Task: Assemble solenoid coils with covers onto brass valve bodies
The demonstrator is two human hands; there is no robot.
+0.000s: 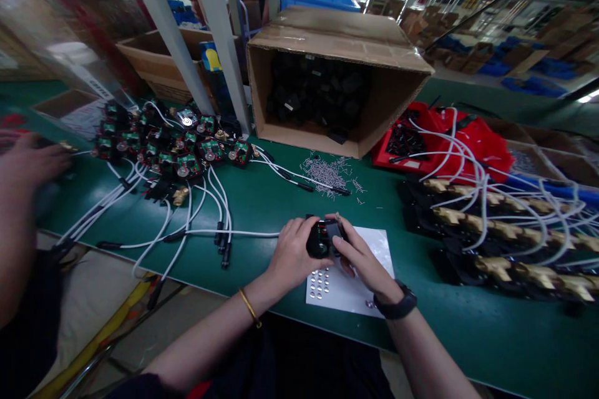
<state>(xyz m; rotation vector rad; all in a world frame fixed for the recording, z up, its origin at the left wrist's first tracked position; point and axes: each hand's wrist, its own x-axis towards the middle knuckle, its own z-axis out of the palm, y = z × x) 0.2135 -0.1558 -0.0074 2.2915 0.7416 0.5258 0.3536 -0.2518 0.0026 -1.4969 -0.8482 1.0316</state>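
My left hand (290, 250) is closed around a black housing (317, 242) with a circuit board showing inside. A white cable (248, 234) runs left from near this hand across the bench. My right hand (359, 254) grips a dark flat cover (334, 234) against the housing's right side, thumb on its face. Whether the two parts are joined I cannot tell. Below both hands lies a white sheet (374, 243) with rows of small shiny round pieces (319, 285). A few more sit near my right wrist.
Several wired circuit-board units (188, 164) cluster at left, near a co-worker's blurred hand (32, 159). A cardboard box (397, 50) of black parts stands behind loose screws (325, 174). At right are a red bin (381, 153) and rows of brass-fitted units (496, 267).
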